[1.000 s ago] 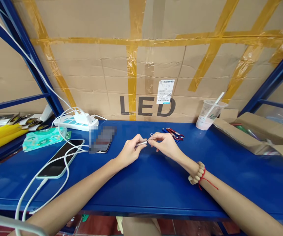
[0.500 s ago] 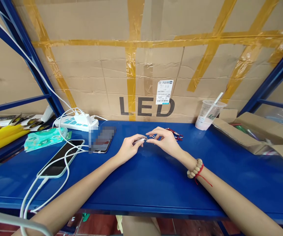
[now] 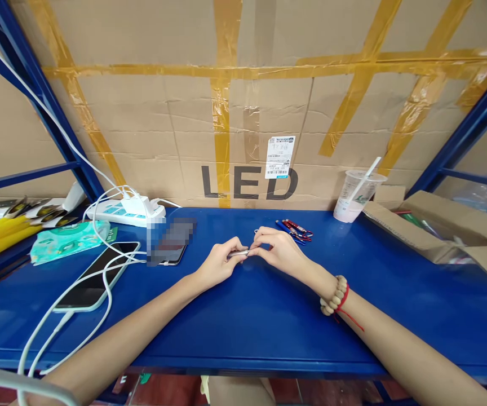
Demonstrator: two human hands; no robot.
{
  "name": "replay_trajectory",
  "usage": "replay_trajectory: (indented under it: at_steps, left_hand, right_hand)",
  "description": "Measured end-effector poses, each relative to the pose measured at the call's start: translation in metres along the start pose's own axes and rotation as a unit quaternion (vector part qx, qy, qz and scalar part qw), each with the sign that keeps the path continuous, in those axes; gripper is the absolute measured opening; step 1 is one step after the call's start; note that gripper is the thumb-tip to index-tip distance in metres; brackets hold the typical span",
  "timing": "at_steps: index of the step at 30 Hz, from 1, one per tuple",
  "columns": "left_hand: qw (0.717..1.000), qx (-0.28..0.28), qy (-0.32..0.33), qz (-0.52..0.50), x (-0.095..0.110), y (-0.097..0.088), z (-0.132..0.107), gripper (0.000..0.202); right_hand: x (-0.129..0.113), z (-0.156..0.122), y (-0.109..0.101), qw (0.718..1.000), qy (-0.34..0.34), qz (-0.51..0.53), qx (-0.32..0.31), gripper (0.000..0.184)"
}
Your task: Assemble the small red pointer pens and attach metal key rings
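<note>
My left hand [image 3: 220, 261] is closed round a small silver metal cylinder [image 3: 238, 254], held level above the blue shelf [image 3: 269, 316]. My right hand [image 3: 278, 248] pinches the cylinder's right end, where a small metal ring [image 3: 256, 232] sticks up. The two hands touch at the fingertips. A beaded bracelet and a red string sit on my right wrist. Just behind my right hand lies a small heap of red and blue pen-like pieces [image 3: 294, 229].
A phone [image 3: 95, 276] on a white cable, a second phone [image 3: 171, 248], a power strip [image 3: 125, 211] and a green wipes pack [image 3: 70, 239] lie at the left. A plastic cup with straw [image 3: 355, 197] and an open cardboard box [image 3: 442, 231] stand at the right. A taped carton marked LED [image 3: 249, 101] forms the back.
My right fingers, spread half a second ago, have closed again on the cylinder's end. Both hands have dropped slightly toward the shelf.
</note>
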State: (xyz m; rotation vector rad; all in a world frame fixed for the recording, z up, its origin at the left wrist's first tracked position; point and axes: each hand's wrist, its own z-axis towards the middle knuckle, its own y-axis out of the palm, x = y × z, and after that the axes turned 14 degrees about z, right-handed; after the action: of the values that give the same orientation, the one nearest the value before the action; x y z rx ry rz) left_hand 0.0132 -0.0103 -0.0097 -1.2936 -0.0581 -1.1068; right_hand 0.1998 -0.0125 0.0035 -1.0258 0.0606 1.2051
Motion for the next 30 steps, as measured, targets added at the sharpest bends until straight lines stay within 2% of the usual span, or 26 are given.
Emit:
replay_trajectory:
  at_steps: [2,5,7,8,10,12,15,18,21,24,26,28,30]
  left_hand:
    - [0.998,0.015,0.024,0.051,-0.002,-0.001,0.0,0.013]
    - [0.991,0.027,0.063,0.117,-0.003,-0.004,0.001,0.013]
    - [0.989,0.023,0.079,0.12,-0.003,-0.005,0.003,0.014]
    - [0.99,0.02,0.084,0.114,-0.003,-0.004,0.003,0.017]
    - [0.99,0.024,0.084,0.106,-0.003,-0.003,0.005,0.02]
    - [0.992,0.037,0.065,0.101,-0.003,-0.001,0.007,0.02]
    - [0.996,0.036,0.032,0.077,-0.003,0.0,0.009,0.021]
    - [0.998,0.037,0.012,0.053,-0.002,-0.002,0.009,0.022]
    - [0.998,0.048,-0.005,0.05,-0.001,-0.003,0.009,0.022]
    - [0.997,0.057,-0.016,0.054,-0.006,-0.001,0.01,0.022]
    - [0.997,0.055,-0.024,0.045,-0.011,0.002,0.011,0.021]
    - [0.998,0.045,-0.028,0.032,-0.014,0.003,0.011,0.02]
    - [0.999,0.033,-0.022,0.033,-0.011,0.003,0.009,0.02]
  right_hand:
    - [0.0,-0.001,0.006,0.989,0.103,0.107,0.026,0.024]
    - [0.0,-0.001,0.012,0.921,0.289,0.261,0.012,0.036]
    - [0.001,0.0,0.011,0.885,0.349,0.308,-0.002,0.039]
    - [0.003,0.0,0.01,0.881,0.353,0.315,-0.007,0.039]
    - [0.006,0.001,0.006,0.892,0.336,0.302,-0.01,0.039]
    - [0.008,0.003,0.002,0.918,0.295,0.265,0.0,0.04]
    - [0.011,0.005,-0.006,0.966,0.192,0.168,0.045,0.036]
    - [0.016,0.004,-0.013,0.988,0.128,0.043,0.075,0.029]
    - [0.024,0.001,-0.016,0.988,0.126,-0.071,0.05,0.026]
    - [0.03,-0.001,-0.015,0.989,0.126,-0.075,0.022,0.027]
    - [0.03,0.0,-0.011,0.99,0.132,-0.034,0.046,0.035]
    - [0.026,0.002,-0.008,0.985,0.141,0.001,0.096,0.044]
    - [0.022,0.004,-0.006,0.98,0.144,0.014,0.137,0.047]
